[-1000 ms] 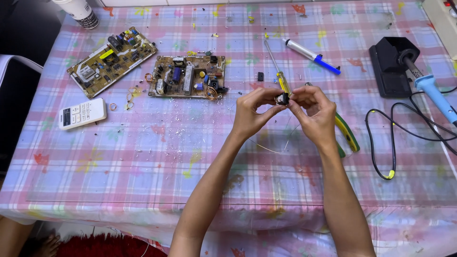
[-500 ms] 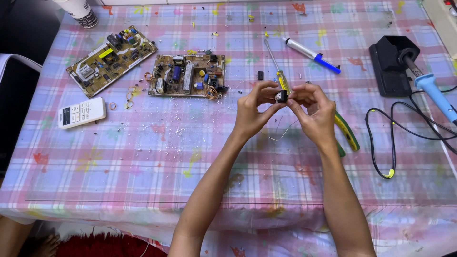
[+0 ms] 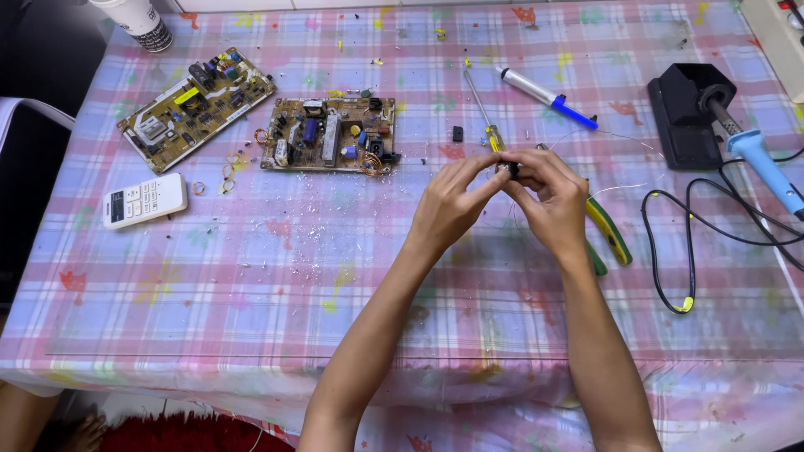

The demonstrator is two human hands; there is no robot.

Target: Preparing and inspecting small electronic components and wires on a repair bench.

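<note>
My left hand (image 3: 452, 205) and my right hand (image 3: 548, 197) meet above the table's middle. Between their fingertips they pinch a small black part (image 3: 507, 170), mostly hidden by the fingers; a thin wire trails down from it. A screwdriver with a yellow and black handle (image 3: 484, 113) lies just behind the hands. Green and yellow pliers (image 3: 610, 234) lie partly under my right hand.
Two circuit boards (image 3: 328, 134) (image 3: 197, 105) and a white remote (image 3: 144, 201) lie at the left. A white and blue pen-like tool (image 3: 546, 97), a black stand (image 3: 682, 113), a blue soldering iron (image 3: 758, 159) and a black cable (image 3: 688, 251) sit at the right. A plaid cloth (image 3: 251, 293) covers the table.
Both hands have stayed together over the same spot, with the fingers shifting slightly around the small part. Nothing else on the table has moved.
</note>
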